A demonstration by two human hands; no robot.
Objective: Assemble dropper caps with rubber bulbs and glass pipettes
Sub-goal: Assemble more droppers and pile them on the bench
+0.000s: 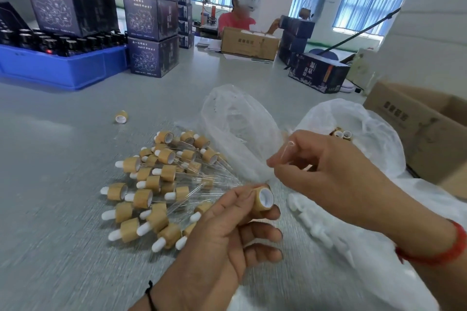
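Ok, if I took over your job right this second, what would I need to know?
Left hand grips one bamboo cap, open end facing up.
Right hand pinches a glass pipette, not yet in the cap.
Finished droppers lie piled on the table; one loose cap sits apart.
More caps are in the right plastic bag.
Next: push the pipette into the cap, add it to the pile.
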